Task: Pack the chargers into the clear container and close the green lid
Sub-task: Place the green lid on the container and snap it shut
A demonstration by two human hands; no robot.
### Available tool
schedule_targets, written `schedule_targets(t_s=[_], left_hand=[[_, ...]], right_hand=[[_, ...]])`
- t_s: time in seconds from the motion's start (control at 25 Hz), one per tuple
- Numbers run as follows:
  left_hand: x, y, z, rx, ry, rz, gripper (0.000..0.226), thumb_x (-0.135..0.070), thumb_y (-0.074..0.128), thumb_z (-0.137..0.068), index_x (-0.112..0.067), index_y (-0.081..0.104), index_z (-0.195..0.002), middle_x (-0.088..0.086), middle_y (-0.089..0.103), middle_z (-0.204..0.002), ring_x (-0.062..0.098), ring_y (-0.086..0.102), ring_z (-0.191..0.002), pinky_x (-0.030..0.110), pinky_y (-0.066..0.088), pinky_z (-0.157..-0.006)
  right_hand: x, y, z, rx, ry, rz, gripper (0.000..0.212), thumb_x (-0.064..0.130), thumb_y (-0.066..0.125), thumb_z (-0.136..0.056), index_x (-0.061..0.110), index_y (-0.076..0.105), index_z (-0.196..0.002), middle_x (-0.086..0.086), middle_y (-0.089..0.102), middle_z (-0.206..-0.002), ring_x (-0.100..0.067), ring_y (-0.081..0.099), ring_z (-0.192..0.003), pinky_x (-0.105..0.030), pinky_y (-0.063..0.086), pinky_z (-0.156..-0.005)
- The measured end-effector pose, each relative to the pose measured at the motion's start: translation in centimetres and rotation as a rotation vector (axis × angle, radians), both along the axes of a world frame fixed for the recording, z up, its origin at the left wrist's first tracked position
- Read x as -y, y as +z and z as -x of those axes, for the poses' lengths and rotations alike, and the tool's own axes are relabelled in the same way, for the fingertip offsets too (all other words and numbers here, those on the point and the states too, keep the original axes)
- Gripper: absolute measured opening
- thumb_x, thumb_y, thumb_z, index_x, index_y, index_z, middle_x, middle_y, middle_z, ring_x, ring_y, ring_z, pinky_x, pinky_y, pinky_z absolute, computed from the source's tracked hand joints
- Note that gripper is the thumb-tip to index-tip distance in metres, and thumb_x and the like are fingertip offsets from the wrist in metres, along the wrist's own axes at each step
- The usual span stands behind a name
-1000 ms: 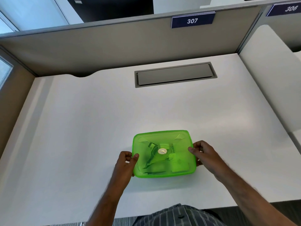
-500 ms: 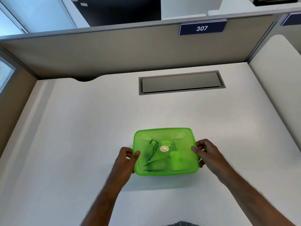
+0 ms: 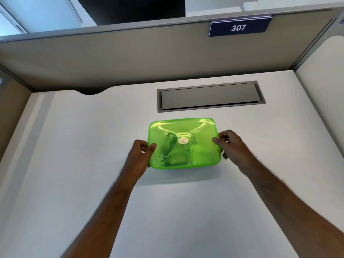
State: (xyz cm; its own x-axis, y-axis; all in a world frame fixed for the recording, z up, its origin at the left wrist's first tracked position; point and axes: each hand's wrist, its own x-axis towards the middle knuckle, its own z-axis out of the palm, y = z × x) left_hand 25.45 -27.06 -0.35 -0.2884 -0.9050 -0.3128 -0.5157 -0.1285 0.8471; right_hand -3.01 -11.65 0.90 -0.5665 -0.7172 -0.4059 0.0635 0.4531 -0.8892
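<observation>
A smooth white desk fills most of the view, walled at the back by a matte beige partition and on the right by a pale side panel. A shallow curved notch is cut into the desk's back edge, and a flat grey rectangular hatch sits recessed to the right of it, above which a dark blue plate on the partition reads 307. Near the middle of the desk, just in front of the hatch, the green lid, translucent, glossy and round-cornered, covers the container; dark and pale charger shapes show blurred through it, with a small pale disc at its centre. The desk surface is bare to the left, right and front of it. Both forearms reach forward from the bottom edge. The left hand clasps the lid's left edge, thumb on top and fingers curled under the rim. The right hand mirrors it on the right edge, thumb laid on the lid, fingers folded around the side.
</observation>
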Motion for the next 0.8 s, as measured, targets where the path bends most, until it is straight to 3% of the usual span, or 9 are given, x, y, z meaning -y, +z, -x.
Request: schedule_targets(t_s=[0.32,0.6,0.8], left_hand=[[6.2,-0.6,3.3,0.008,-0.009,0.008,0.027,-0.036,0.068,-0.096,-0.013,0.054,-0.097,0.001,0.056,-0.08,0.016,0.058,-0.055,0.031,0.053,-0.048],[8.9,-1.3,4.7,0.006,-0.003,0.016,0.028,-0.036,0.067,-0.097,-0.011,0.054,-0.099,0.0,0.056,-0.077,0.018,0.058,-0.058,0.032,0.055,-0.049],[9.7,-1.4,5.6,-0.024,0.017,0.042,0.027,-0.035,0.067,-0.097,-0.011,0.057,-0.104,-0.002,0.057,-0.082,0.014,0.059,-0.064,0.019,0.049,-0.042]], right_hand=[[5.5,-0.1,2.2,0.001,-0.024,0.003,0.021,0.022,0.068,-0.095,0.01,0.059,-0.109,-0.001,0.055,-0.085,-0.019,0.051,-0.075,-0.028,0.037,-0.053],[7.6,-0.6,3.2,-0.042,-0.018,0.022,0.018,0.018,0.066,-0.094,0.013,0.064,-0.112,0.001,0.058,-0.083,-0.022,0.053,-0.076,-0.028,0.038,-0.056],[8.2,-0.9,3.3,-0.098,-0.027,0.09,0.023,0.013,0.064,-0.096,0.017,0.069,-0.118,0.001,0.061,-0.087,-0.016,0.053,-0.073,-0.026,0.04,-0.063]])
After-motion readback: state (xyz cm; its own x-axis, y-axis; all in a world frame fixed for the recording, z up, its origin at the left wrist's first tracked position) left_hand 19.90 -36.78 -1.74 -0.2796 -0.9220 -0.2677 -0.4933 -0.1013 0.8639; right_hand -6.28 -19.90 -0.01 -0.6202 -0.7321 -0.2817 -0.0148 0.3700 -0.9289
